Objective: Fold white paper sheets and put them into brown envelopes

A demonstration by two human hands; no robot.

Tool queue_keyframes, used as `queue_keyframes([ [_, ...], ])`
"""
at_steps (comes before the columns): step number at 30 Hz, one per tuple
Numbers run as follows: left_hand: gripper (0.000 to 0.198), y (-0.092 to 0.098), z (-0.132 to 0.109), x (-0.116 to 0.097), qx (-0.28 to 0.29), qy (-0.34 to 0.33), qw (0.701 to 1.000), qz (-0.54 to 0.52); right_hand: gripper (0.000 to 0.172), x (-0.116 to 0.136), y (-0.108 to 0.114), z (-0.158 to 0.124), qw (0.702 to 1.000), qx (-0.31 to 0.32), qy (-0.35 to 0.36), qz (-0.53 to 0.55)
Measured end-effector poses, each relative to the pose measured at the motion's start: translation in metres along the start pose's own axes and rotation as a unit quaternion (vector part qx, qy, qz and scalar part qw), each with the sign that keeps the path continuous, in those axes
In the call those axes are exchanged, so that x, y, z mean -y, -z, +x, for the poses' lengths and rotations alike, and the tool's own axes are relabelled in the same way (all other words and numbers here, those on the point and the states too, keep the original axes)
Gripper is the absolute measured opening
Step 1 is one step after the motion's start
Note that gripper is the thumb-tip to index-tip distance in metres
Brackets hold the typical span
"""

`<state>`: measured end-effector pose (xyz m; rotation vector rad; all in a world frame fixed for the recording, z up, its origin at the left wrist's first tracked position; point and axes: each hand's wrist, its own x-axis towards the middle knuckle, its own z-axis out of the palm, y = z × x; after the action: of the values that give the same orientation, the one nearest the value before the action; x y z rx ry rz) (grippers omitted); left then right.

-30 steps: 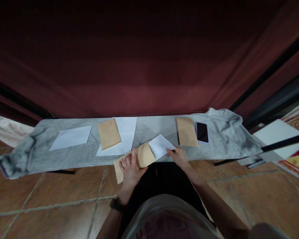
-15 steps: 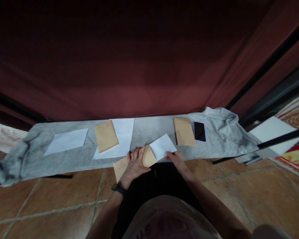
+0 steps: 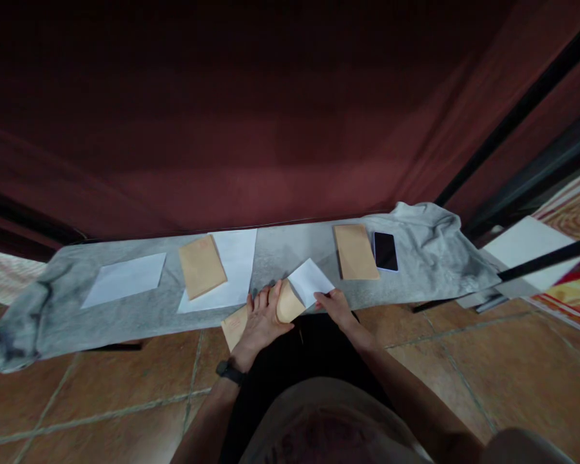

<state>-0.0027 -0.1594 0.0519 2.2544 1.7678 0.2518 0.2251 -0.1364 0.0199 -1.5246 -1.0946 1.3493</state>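
A tan paper envelope lies slantwise at the near edge of the cloth-covered surface, its right end bulging with its mouth gaping. My left hand spans the envelope from above, fingers at its far edge and thumb at its near edge, holding it. A folded white paper is partly inside the mouth; the rest sticks out to the right. My right hand pinches the paper's near right corner. How deep the paper reaches is hidden by the envelope.
Grey cloth covers the narrow bench. To the left, another tan envelope overlaps a white sheet, with a second white sheet farther left. A third envelope and a phone lie right. A dark red panel rises behind.
My right hand has moved left with the folded paper, and less of the paper shows outside the envelope. The envelope's mouth bulges wider. My left hand stays on the envelope.
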Motion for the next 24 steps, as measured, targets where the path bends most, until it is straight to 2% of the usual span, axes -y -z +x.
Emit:
queue_keyframes([
  [4,0.122,-0.001,0.002,-0.002,-0.01,-0.001,1.0,-0.001,0.029,0.005,0.0,-0.008,1.0,-0.006,-0.002,0.029],
  [10,0.119,0.001,0.002,-0.005,-0.017,-0.024,0.999,0.032,0.032,0.013,0.007,-0.021,0.996,0.052,0.03,0.071],
  [14,0.12,0.001,0.001,-0.006,-0.023,-0.029,0.999,0.027,0.042,0.02,0.025,-0.006,0.994,0.001,0.026,0.108],
  [18,0.123,-0.001,0.002,-0.013,-0.031,-0.033,0.999,0.004,0.032,0.018,0.035,0.007,0.997,-0.009,0.055,0.054],
  [24,0.123,0.002,0.005,-0.025,-0.032,-0.053,0.998,-0.014,0.023,0.005,0.021,0.002,0.996,0.039,0.081,-0.016],
])
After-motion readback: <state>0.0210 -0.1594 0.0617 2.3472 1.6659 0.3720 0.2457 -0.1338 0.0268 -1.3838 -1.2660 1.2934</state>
